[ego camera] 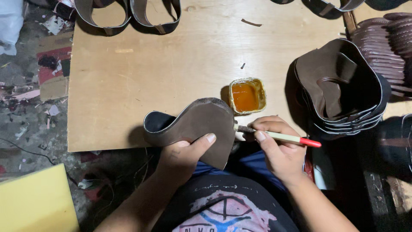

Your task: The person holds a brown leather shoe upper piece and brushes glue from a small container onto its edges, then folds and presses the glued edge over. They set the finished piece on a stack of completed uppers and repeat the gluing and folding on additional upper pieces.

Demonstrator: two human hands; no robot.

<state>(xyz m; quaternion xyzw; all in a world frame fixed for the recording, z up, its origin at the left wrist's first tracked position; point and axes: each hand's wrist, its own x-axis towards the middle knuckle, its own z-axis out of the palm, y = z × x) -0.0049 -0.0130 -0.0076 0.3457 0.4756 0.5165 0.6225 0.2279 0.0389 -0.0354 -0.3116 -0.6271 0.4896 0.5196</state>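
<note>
A yellow foam block [36, 199] sits at far left on a littered floor [25, 107]. Beside it a plywood table [141, 81] fills the middle of the view. At the table's near edge, the left hand [182, 157] holds a curved brown leather piece [193, 124], fingers clamped on its lower edge, thumb pressed flat on top. Just right of it, the right hand [274, 148] pinches a thin brush [279, 136] with a red end, fingers closed around the handle, bristles touching the leather's right edge. Just above the brush, a small square tub of amber glue [246, 95] stands open on the table. Further right lies a stack of similar leather pieces [343, 86]. The tub is close to both hands, so a stray knuckle could likely tip it. An overloaded brush might drip glue onto the table or the lap below.
</note>
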